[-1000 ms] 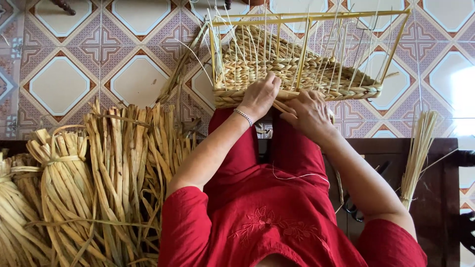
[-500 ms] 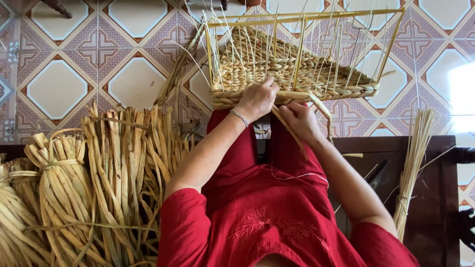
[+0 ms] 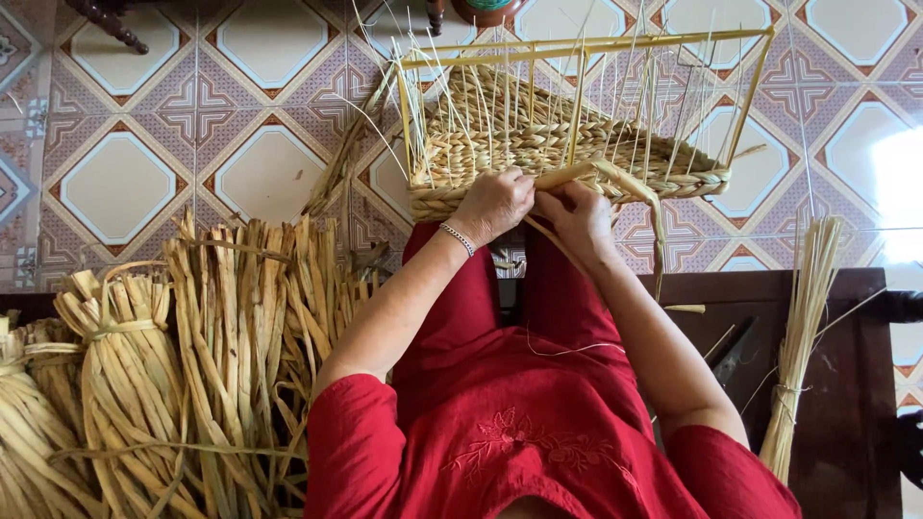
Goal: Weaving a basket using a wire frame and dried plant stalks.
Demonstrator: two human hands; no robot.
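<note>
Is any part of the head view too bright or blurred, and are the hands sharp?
Head view: strong glare whitens the floor tiles at right; left hand, right hand and woven basket are sharp; no blur visible.

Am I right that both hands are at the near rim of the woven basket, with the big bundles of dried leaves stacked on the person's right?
Not quite. The head view shows the big bundles of dried leaves on the person's left. Both the left hand and right hand are at the near rim of the woven basket.
</note>
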